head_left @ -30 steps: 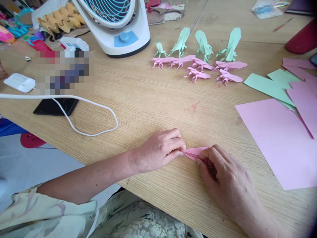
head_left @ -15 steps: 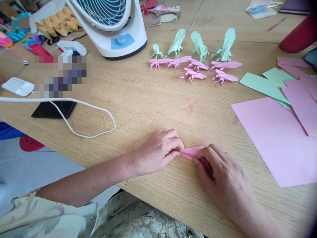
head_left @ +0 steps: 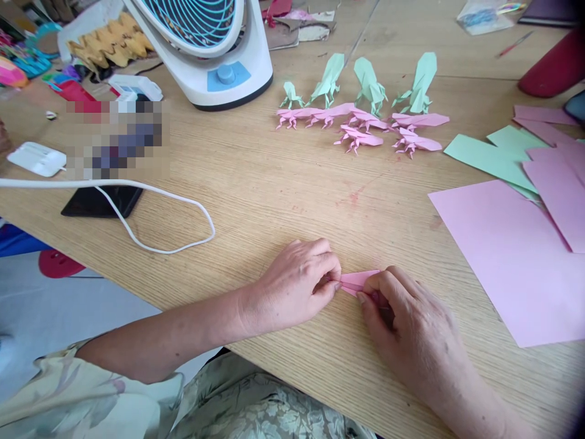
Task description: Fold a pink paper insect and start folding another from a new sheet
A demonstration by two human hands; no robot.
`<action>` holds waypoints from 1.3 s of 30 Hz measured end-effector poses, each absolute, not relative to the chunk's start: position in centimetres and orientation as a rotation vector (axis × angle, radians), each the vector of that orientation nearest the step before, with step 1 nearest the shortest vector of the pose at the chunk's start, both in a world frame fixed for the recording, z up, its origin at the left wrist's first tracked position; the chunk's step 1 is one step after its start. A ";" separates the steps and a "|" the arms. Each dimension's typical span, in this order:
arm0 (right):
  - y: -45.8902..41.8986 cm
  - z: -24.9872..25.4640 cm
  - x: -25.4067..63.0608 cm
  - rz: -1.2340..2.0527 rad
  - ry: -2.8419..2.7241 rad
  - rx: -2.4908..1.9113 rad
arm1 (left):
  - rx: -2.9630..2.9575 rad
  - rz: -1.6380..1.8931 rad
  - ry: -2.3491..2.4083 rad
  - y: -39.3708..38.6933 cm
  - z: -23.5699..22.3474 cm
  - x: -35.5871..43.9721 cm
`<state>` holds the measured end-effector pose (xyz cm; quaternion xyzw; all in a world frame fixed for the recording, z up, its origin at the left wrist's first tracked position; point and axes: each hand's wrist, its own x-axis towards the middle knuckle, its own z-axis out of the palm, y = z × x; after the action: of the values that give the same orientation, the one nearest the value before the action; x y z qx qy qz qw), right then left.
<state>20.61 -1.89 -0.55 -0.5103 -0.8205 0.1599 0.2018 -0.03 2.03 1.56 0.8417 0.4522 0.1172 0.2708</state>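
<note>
Head view: where's the folded pink paper point(head_left: 357, 280)?

"Between the two hands, by the near edge of the bench point(head_left: 274, 207). The left hand point(head_left: 292, 285) pinches its narrow end between thumb and finger; the right hand point(head_left: 414, 323) grips the other end, covering much of it."

"How would you work it?"

"I'd let the right hand anchor the layers firmly and the left press in small, even pinches close to the tip. Tugging outward could skew the creases or tear that slim point."
</note>
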 end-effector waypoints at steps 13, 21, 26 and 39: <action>-1.9 -0.3 20.4 0.467 -2.296 -1.465 | 2.284 0.360 1.317 1.6 1.3 0.4; -1.9 -0.8 20.3 0.428 -2.283 -1.471 | 2.840 0.465 0.992 -0.5 1.0 -1.7; -1.9 -0.9 20.3 0.427 -2.272 -1.484 | 3.134 0.191 0.886 -0.8 1.3 -1.7; -2.0 -2.1 20.6 0.442 -2.266 -1.407 | 3.199 0.033 0.952 -1.9 1.7 -0.1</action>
<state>20.59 -2.01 -2.05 -0.5079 -0.8182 0.1597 0.2171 -0.13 -1.89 1.73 0.9538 0.2839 0.0098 -0.0981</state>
